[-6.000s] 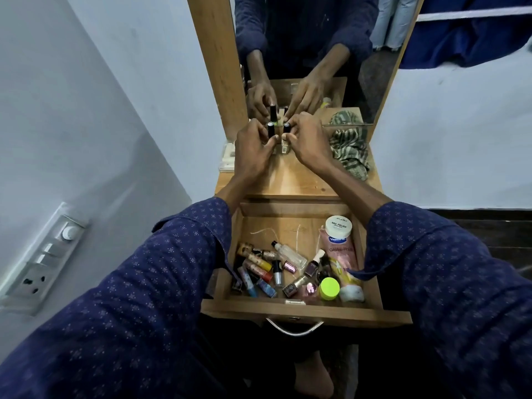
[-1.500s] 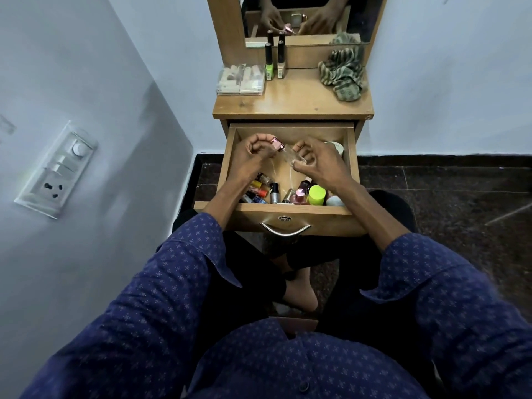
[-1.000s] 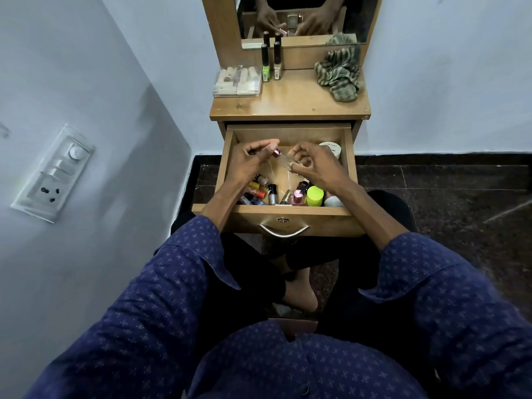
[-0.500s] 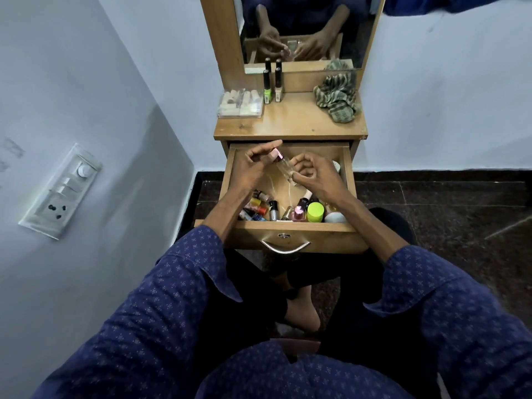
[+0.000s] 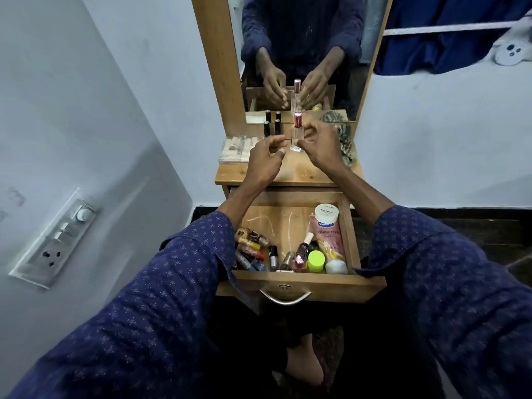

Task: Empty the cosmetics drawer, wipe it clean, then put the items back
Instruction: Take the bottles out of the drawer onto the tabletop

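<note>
Below both hands, nearest the person: wooden drawer (image 5: 308, 286), pulled out, metal handle (image 5: 285, 298) on its front. Contents, under the left forearm: cluster of small bottles (image 5: 253, 251) lying against the front left corner. Contents, under the right forearm: pink tube (image 5: 331, 243) with white cap lying along the right wall, white-lidded jar (image 5: 326, 213) at its far end, yellow-green cap (image 5: 316, 261) and nail polish bottles (image 5: 299, 254) beside it at the front. Beyond the drawer, at hand level: wooden tabletop (image 5: 299, 174). Left hand (image 5: 263, 159): fingers loosely curled, tips close together, holding nothing, just left of the bottle. Right hand (image 5: 321, 149): fingers curved and slightly spread, beside the bottle; contact cannot be told. Between the hands: clear glass bottle (image 5: 297, 133) with pink metallic cap, standing upright on the tabletop. Left of the left hand: clear plastic box (image 5: 234, 149). Beyond the left fingertips: two black tubes (image 5: 272, 128), upright against the mirror (image 5: 302, 53). Behind the right hand: striped cloth (image 5: 345, 142), bunched.
</note>
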